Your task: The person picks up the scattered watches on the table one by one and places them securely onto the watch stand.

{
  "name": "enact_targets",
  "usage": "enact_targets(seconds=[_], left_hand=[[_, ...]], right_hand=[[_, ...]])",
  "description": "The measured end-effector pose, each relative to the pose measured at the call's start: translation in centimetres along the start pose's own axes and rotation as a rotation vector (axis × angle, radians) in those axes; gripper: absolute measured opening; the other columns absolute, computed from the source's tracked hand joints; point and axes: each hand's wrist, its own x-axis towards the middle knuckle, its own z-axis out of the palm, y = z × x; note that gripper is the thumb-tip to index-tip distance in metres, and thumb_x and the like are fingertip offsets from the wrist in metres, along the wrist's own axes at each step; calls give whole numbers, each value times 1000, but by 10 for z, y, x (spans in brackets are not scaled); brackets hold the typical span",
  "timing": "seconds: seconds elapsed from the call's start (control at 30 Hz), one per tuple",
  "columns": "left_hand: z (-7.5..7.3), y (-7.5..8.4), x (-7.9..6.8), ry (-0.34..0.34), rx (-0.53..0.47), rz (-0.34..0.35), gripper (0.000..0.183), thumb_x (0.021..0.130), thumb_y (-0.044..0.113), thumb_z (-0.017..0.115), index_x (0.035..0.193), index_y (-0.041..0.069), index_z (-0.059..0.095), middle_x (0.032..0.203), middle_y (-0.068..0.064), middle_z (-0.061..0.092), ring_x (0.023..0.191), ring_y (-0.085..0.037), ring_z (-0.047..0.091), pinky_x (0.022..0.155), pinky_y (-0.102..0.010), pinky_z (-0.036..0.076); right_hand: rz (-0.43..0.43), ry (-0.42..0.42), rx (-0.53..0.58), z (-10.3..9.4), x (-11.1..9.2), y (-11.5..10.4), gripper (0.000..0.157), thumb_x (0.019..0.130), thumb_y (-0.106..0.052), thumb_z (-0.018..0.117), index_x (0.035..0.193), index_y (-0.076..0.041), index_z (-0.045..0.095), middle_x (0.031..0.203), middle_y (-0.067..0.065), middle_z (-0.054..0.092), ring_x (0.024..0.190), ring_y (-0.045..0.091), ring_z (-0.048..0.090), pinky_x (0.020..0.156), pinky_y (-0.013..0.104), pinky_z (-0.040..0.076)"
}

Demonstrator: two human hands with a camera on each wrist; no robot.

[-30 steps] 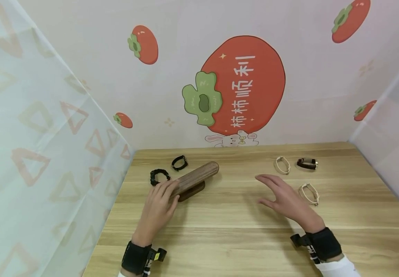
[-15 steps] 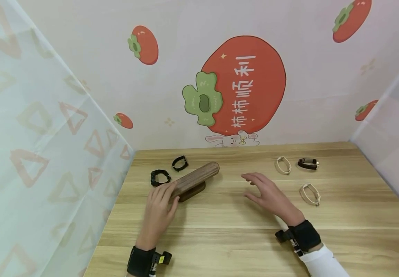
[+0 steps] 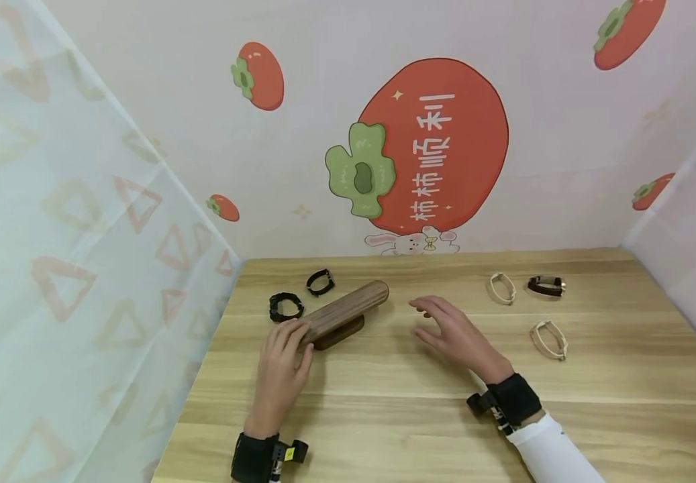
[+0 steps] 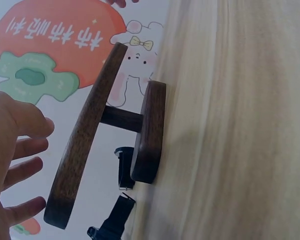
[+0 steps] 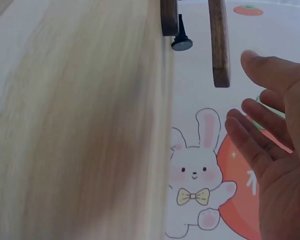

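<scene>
The two hands are well apart, one at either end of a wooden stand. The left hand (image 3: 279, 376), its fingers extended and its thumb held away from them, is at the near left end of the stand's top bar (image 3: 348, 308); the left wrist view shows the fingertips just beside that end, and whether any of them touches it cannot be told. The right hand (image 3: 459, 339), likewise with fingers extended and thumb parted, is near the bar's far right end, apart from it and clasping nothing. The stand rests upright on the desk (image 3: 420, 429): a short post (image 4: 121, 118) joins the long bar to a shorter base (image 4: 151, 132) beneath. Left of and behind the stand lie two black watches, one (image 3: 274, 307) nearer the left hand, the other (image 3: 330, 279) farther back. Right of the right hand lie two cream bands, one (image 3: 492, 285) behind the other (image 3: 562, 345), and a dark band (image 3: 545, 290) near both. Each wrist bears a black strap (image 3: 513, 398); a white sleeve (image 3: 556, 446) covers the right forearm. The back wall carries a large red fruit (image 3: 474, 147) and a rabbit (image 3: 410, 243).
</scene>
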Motion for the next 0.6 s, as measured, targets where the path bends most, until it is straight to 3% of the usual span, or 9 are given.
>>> enact_targets(seconds=[0.6], left_hand=[[-10,-5,-9,55,9,-107,48,86,-4,85,131,-4,70,130,-23,66,125,-43,60,105,-52,50]], right_hand=[[-17,59,4,26,29,3,40,95,-13,83,131,-6,68,128,10,69,113,23,71,93,38,63]])
